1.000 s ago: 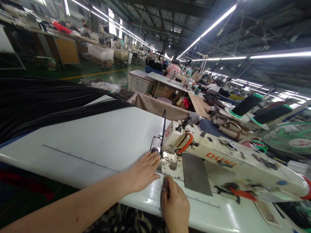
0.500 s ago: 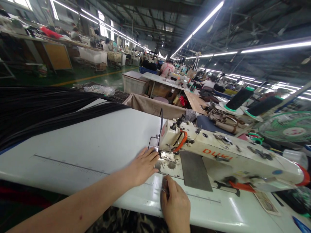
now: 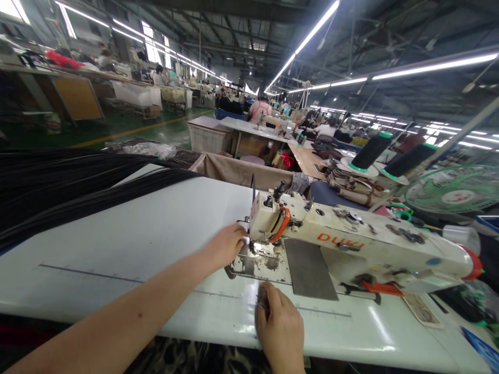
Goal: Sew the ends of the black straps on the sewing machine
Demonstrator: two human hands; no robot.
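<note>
The sewing machine (image 3: 304,218), white with an orange lever and red end cap, stands on a pale table. My left hand (image 3: 226,245) is at the left of its needle area, fingers bent and drawn together by the presser foot. What they pinch, if anything, is hidden. My right hand (image 3: 281,324) rests near the table's front edge, below the metal needle plate (image 3: 268,267). Its fingers curl round a small dark object (image 3: 263,300), mostly covered, with a thin tip showing at the left.
Long black strips (image 3: 78,192) lie across the table's left side. A printed ruler (image 3: 89,272) runs along the front. Black thread cones (image 3: 370,153) and a green fan (image 3: 458,192) stand at right. Behind is a fabric-lined bin (image 3: 241,169); people sit at machines farther off.
My left hand has lifted from lying flat beside the needle plate and moved up to the presser foot, its fingers now bent together. My right hand stays nearly in place. The view has shifted slightly.
</note>
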